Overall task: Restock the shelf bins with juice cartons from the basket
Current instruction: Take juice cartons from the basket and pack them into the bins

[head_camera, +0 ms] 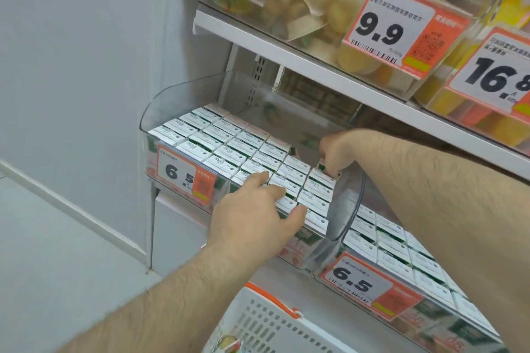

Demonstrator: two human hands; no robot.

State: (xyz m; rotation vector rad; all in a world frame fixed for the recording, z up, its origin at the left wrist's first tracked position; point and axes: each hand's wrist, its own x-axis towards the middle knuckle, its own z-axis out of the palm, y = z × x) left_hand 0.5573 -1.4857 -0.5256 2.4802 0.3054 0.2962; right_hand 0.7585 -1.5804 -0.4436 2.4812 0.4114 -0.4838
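Observation:
A clear shelf bin (172, 100) is packed with rows of juice cartons (218, 140), white tops up; a gap remains at its back right. My left hand (258, 209) lies on the front rows with straight, spread fingers pressing on the carton tops. My right hand (341, 149) reaches in from the right, its fingers curled down around one juice carton (321, 167) that stands against the bin's right wall. The white basket (272, 324) with an orange handle sits at the bottom edge, its contents mostly out of view.
A second bin of cartons (401, 255) adjoins on the right, behind a curved clear divider (347, 203). Price tags reading 6.5 hang on both bin fronts. The shelf above (286, 51) holds bins of fruit cups close over my right arm. A grey wall stands at the left.

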